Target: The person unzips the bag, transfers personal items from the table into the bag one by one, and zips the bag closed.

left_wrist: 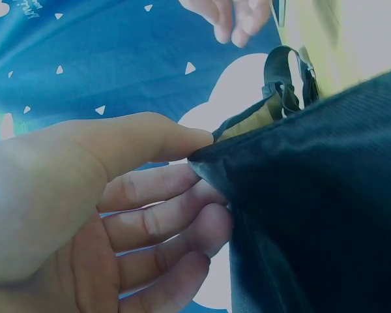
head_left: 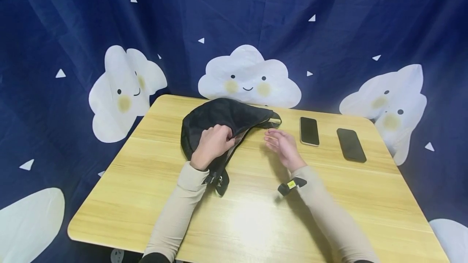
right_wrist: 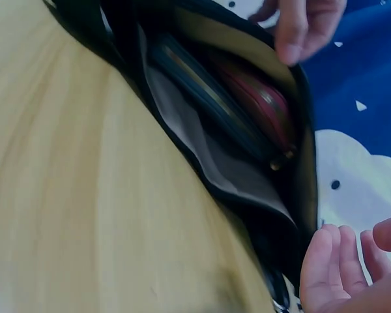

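A black fabric bag (head_left: 215, 113) lies on its side on the table, its mouth facing the person. My left hand (head_left: 215, 144) pinches the rim of the bag's opening between thumb and fingers; the left wrist view shows the thumb (left_wrist: 163, 137) on the edge. Inside, the right wrist view reveals a dark zippered wallet (right_wrist: 202, 98) beside a red zippered pouch (right_wrist: 257, 104). With fingers loosely bent and holding nothing, my right hand (head_left: 283, 147) hovers just right of the bag, near its strap end (head_left: 274, 121).
Two dark phones lie at the table's right: one phone (head_left: 309, 131) close to my right hand, another phone (head_left: 351, 145) farther right. The wooden table (head_left: 234, 214) backs onto a blue curtain (head_left: 226, 7) with cloud prints. A buckled strap (head_left: 221, 182) hangs from the bag's near end.
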Available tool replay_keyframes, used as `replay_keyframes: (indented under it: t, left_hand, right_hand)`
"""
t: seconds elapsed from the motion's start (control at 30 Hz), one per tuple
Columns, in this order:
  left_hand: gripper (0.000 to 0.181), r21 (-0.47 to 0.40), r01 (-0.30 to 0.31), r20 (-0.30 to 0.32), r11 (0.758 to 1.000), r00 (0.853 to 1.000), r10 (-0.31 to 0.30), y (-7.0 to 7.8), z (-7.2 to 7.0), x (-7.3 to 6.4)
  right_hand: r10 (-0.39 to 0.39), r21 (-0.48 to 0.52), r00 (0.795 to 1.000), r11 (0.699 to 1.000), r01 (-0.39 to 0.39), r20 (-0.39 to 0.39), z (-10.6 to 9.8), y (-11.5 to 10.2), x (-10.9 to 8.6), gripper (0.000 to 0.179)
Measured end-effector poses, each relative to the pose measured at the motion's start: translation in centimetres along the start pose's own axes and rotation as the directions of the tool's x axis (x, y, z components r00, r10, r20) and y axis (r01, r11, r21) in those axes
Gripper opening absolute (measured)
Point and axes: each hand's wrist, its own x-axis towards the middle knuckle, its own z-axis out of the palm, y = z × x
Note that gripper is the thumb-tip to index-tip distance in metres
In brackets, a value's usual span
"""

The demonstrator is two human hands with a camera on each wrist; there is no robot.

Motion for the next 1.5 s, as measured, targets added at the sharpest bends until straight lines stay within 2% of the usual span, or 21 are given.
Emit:
replay_keyframes:
  t: [0.13,0.2,0.47,0.57,0.67,0.8,1.17,1.33,1.4,1.5]
  left_hand:
    - [0.039,0.002,-0.003,0.003,1.000,1.000,0.003,-0.1,-0.2,0.0]
    - [0.040,0.003,-0.004,0.003,1.000,1.000,0.004,-0.1,-0.2,0.1]
    - [0.045,-0.019,-0.014,0.001,1.000,1.000,0.014,-0.2,-0.1,-0.1]
    - [0.047,-0.023,-0.015,0.004,1.000,1.000,0.015,-0.1,-0.2,-0.1]
    - [0.047,-0.021,-0.016,0.004,1.000,1.000,0.016,-0.1,-0.2,-0.1]
    - [0.048,-0.022,-0.012,-0.003,1.000,1.000,0.012,0.0,-0.3,-0.1]
    - [0.042,-0.021,-0.007,0.005,1.000,1.000,0.007,-0.1,0.0,-0.2]
    - [0.044,-0.028,-0.009,0.000,1.000,1.000,0.009,-0.1,0.0,-0.2]
    - [0.045,-0.030,-0.007,0.000,1.000,1.000,0.007,-0.2,0.0,-0.2]
    - [0.045,-0.030,-0.005,-0.001,1.000,1.000,0.005,-0.1,0.0,-0.2]
  right_hand:
    - [-0.044,0.006,0.999,0.999,0.044,-0.005,-1.3,-1.3,-0.1,0.023]
    - [-0.065,0.011,0.998,0.998,0.066,-0.017,-1.9,-1.8,-0.1,0.025]
    - [-0.151,-0.084,0.986,0.986,0.145,-0.067,-4.9,-3.6,-0.5,0.027]
    - [-0.166,-0.096,0.983,0.983,0.158,-0.076,-6.3,-4.1,-0.6,0.017]
    - [-0.162,-0.098,0.984,0.983,0.155,-0.070,-7.8,-4.7,-0.8,0.009]
    - [-0.156,-0.135,0.986,0.980,0.148,-0.049,-9.7,-5.6,-1.2,0.008]
    - [-0.148,-0.328,0.971,0.941,0.079,-0.190,-15.2,-7.4,-2.6,0.009]
    - [-0.156,-0.333,0.955,0.941,0.066,-0.252,-17.4,-7.6,-2.8,0.009]
    - [-0.165,-0.375,0.947,0.926,0.052,-0.276,-18.3,-7.6,-2.7,0.017]
    - [-0.180,-0.472,0.936,0.882,0.017,-0.303,-19.5,-7.5,-2.7,0.034]
